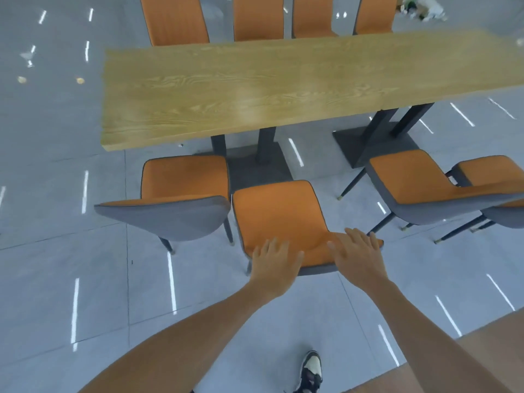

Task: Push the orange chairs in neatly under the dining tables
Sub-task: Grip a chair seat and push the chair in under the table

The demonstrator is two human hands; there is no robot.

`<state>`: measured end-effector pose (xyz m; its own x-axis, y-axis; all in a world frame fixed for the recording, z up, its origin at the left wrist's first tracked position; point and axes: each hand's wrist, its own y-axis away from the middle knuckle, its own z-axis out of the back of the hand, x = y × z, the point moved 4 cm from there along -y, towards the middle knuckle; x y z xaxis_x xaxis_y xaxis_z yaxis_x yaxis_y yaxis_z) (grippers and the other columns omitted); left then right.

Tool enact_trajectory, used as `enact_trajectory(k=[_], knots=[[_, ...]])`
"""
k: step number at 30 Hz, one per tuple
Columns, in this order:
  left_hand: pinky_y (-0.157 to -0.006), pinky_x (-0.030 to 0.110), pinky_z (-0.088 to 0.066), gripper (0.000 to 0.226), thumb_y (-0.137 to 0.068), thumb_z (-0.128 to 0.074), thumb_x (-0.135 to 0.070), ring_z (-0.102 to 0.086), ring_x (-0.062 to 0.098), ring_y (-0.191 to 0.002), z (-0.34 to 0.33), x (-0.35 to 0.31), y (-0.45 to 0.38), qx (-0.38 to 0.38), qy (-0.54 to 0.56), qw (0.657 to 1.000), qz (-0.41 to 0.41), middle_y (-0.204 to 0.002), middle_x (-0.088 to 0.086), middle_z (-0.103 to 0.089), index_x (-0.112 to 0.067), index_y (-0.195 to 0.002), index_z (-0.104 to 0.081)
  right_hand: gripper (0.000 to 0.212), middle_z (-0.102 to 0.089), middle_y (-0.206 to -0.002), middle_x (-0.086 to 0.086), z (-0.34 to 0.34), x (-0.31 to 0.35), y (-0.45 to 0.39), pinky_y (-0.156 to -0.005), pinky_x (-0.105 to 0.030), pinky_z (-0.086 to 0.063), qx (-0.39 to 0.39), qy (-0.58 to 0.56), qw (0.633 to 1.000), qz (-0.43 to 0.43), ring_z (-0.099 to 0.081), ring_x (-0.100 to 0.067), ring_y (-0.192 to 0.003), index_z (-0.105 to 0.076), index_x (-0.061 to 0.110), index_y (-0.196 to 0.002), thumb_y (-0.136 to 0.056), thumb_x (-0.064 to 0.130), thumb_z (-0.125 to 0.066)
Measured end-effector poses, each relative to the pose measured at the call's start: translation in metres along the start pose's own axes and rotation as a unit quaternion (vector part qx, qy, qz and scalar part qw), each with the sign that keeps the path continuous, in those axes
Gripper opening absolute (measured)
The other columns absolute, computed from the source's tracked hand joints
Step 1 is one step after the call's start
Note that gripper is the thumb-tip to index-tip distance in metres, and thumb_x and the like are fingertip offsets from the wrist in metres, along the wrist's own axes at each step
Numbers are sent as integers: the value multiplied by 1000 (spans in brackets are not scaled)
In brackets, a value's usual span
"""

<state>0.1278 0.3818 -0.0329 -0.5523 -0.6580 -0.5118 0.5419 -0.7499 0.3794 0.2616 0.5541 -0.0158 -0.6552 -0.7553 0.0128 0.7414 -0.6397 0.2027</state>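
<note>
Both hands, left hand (276,260) and right hand (357,255), lay flat and unclenched on the backrest of the orange padded chair (279,215) at lower centre, ready to shove it under the long light-wood dining table (255,89).

Orange chair (280,219) (grey-backed) standing clear of wooden dining table (255,92), neighbours likewise

Canteen: long wooden table (283,86), orange chairs (184,180).

Four chairs (279,214) before the table (283,89) — four behind.
</note>
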Motion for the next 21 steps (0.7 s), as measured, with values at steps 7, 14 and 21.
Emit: enact_trajectory(k=[7,14,21], knots=[[-94,35,-36,44,-96,-31,-54,-56,19,-100,-54,-55,1,-112,-9,990,87,-100,-11,-67,-28,-96,-66,39,-59,-87,13,-27,-67,-14,-79,-29,-27,4,-36,993,116,-55,-17,-91,-63,27,-83,-92,47,-30],[-64,33,-44,43,-89,-37,-41,-50,18,-58,-54,-41,-27,-165,-29,979,116,-57,-8,-55,-21,-54,-53,35,-40,-46,5,-26,-57,-37,-51,-25,-16,-136,-95,972,164,-38,-18,-46,-43,19,-49,-83,29,-46],[-46,22,-15,43,-88,-40,-39,-35,14,-48,-20,-20,-73,-247,-72,964,67,-50,-8,-50,-20,-51,-49,34,-37,-44,4,-22,-35,-86,-49,-23,-14,-158,-103,965,183,-34,-18,-42,-41,19,-47,-80,24,-48]])
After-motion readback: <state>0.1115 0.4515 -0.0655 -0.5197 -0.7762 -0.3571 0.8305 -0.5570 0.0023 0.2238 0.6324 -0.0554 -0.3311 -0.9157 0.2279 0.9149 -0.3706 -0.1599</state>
